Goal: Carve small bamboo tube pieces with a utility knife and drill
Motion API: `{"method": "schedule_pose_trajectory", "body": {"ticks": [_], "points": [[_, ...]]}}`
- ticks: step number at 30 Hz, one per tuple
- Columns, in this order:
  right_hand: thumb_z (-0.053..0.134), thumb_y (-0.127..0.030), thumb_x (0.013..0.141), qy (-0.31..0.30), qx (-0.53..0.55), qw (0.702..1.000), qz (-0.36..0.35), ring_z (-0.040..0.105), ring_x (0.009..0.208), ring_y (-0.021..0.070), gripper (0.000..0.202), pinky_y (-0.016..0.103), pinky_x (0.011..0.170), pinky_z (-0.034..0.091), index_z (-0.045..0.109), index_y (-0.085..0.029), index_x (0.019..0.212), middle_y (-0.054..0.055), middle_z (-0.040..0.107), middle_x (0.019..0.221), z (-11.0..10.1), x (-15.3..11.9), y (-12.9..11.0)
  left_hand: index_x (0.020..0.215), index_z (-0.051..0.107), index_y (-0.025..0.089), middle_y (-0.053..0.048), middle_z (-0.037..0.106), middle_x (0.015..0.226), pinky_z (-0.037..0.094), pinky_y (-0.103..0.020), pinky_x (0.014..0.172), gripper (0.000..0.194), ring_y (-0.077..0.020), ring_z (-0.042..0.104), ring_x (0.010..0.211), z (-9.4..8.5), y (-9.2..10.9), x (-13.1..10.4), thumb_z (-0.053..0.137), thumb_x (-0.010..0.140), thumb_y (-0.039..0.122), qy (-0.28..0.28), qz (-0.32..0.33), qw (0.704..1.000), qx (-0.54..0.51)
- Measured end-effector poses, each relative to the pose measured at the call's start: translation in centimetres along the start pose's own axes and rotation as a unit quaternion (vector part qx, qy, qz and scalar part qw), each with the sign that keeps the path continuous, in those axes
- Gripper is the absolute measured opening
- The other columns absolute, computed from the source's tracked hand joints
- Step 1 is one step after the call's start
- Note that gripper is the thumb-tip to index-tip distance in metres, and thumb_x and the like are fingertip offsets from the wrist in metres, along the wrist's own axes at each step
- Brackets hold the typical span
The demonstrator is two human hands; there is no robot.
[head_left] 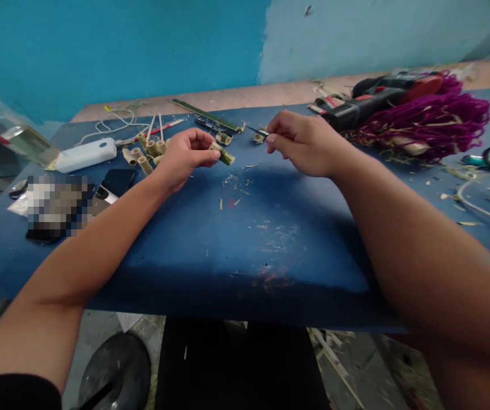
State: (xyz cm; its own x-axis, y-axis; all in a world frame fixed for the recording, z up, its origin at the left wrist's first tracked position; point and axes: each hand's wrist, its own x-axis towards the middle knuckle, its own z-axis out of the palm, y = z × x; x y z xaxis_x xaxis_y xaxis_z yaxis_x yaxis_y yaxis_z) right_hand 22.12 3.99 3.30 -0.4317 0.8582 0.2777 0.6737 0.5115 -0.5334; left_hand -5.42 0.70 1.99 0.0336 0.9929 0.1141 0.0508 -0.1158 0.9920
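Note:
My left hand (189,154) pinches a short piece of green bamboo (227,156) between thumb and fingertips, its free end pointing right. To the right, my right hand (298,141) is closed on a slim dark pointed tool (256,131); its tip points left, apart from the bamboo, and the fingers hide its grip. Behind the hands lie a short cut bamboo piece (223,138), a black marker pen (205,126) and a long green bamboo strip (206,114). Several short bamboo tubes (145,164) stand and lie just left of my left hand. Small shavings (239,182) are scattered below the hands.
On the blue table (211,239), a white power strip (88,155) with a cable, a phone (118,182) and a bottle (23,134) are at left. A black-and-red power tool (368,105) rests against purple stringy material (437,128) at right. A wall (163,51) rises behind.

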Motion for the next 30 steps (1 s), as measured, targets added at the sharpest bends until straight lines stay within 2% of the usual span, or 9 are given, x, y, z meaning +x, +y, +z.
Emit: {"method": "schedule_pose_trajectory", "body": {"ticks": [3,7,10,15,20,24,27,30], "points": [[0.059,-0.035,0.105,-0.014,0.018,1.000,-0.005,0.065,0.082,0.0229,0.014,0.039,0.081,0.048,0.070,-0.025,0.105,0.007,0.077,0.092,-0.2,-0.2,-0.3,0.087,0.071,0.017,-0.001,0.073,0.078,0.065,-0.034,0.085,0.028,-0.0160,0.076,0.077,0.0,-0.1,0.1,0.088,0.070,0.002,-0.001,-0.006,1.000,0.005],[0.060,-0.034,0.103,-0.051,-0.031,0.997,-0.040,0.062,0.078,0.0204,0.018,0.038,0.083,0.046,0.070,-0.025,0.091,0.004,0.068,0.077,-0.3,-0.5,-0.9,0.089,0.077,0.018,-0.001,0.076,0.084,0.066,-0.033,0.086,0.028,-0.0165,0.076,0.083,0.1,-0.4,0.1,0.089,0.069,0.002,-0.016,0.007,0.999,0.032],[0.062,-0.041,0.103,-0.074,-0.067,0.993,-0.060,0.060,0.077,0.0213,0.024,0.039,0.084,0.045,0.069,-0.025,0.086,0.003,0.064,0.072,0.0,-0.5,-1.0,0.088,0.080,0.018,-0.002,0.077,0.084,0.066,-0.034,0.091,0.029,-0.0189,0.076,0.089,0.2,-0.5,0.0,0.091,0.067,0.001,-0.035,0.016,0.998,0.043],[0.064,-0.044,0.103,-0.104,-0.095,0.985,-0.098,0.064,0.083,0.0247,0.023,0.042,0.088,0.044,0.074,-0.026,0.092,0.005,0.070,0.084,0.8,-0.3,-0.3,0.088,0.083,0.018,-0.004,0.079,0.087,0.064,-0.037,0.100,0.036,-0.0247,0.078,0.099,0.5,0.0,-0.7,0.094,0.061,-0.003,-0.045,0.024,0.996,0.071],[0.061,-0.046,0.106,-0.107,-0.110,0.979,-0.131,0.063,0.082,0.0229,0.028,0.043,0.088,0.044,0.073,-0.024,0.095,0.006,0.071,0.085,0.9,-0.2,0.2,0.091,0.084,0.015,-0.007,0.082,0.095,0.064,-0.036,0.097,0.035,-0.0247,0.079,0.096,0.5,0.8,-1.4,0.097,0.061,0.001,-0.072,0.076,0.985,0.140],[0.062,-0.048,0.105,-0.108,-0.110,0.979,-0.130,0.067,0.088,0.0258,0.027,0.045,0.094,0.047,0.071,-0.027,0.093,0.007,0.074,0.087,0.6,-0.2,0.2,0.091,0.083,0.017,-0.008,0.084,0.096,0.067,-0.037,0.092,0.027,-0.0264,0.081,0.098,-0.3,1.0,-1.2,0.098,0.068,0.014,-0.123,0.136,0.961,0.205],[0.066,-0.047,0.102,-0.105,-0.104,0.980,-0.132,0.068,0.090,0.0274,0.022,0.046,0.097,0.048,0.070,-0.027,0.092,0.008,0.076,0.089,0.6,0.0,0.4,0.090,0.085,0.021,-0.009,0.085,0.097,0.068,-0.038,0.086,0.017,-0.0270,0.081,0.097,-0.7,0.9,-0.8,0.094,0.076,0.022,-0.162,0.206,0.928,0.265],[0.066,-0.045,0.100,-0.104,-0.114,0.978,-0.144,0.070,0.097,0.0293,0.020,0.046,0.096,0.048,0.070,-0.027,0.095,0.010,0.077,0.098,0.9,0.1,0.7,0.091,0.088,0.025,-0.010,0.085,0.096,0.066,-0.040,0.081,0.011,-0.0271,0.080,0.090,-0.8,0.9,-0.7,0.088,0.080,0.023,-0.193,0.267,0.894,0.304]]}}
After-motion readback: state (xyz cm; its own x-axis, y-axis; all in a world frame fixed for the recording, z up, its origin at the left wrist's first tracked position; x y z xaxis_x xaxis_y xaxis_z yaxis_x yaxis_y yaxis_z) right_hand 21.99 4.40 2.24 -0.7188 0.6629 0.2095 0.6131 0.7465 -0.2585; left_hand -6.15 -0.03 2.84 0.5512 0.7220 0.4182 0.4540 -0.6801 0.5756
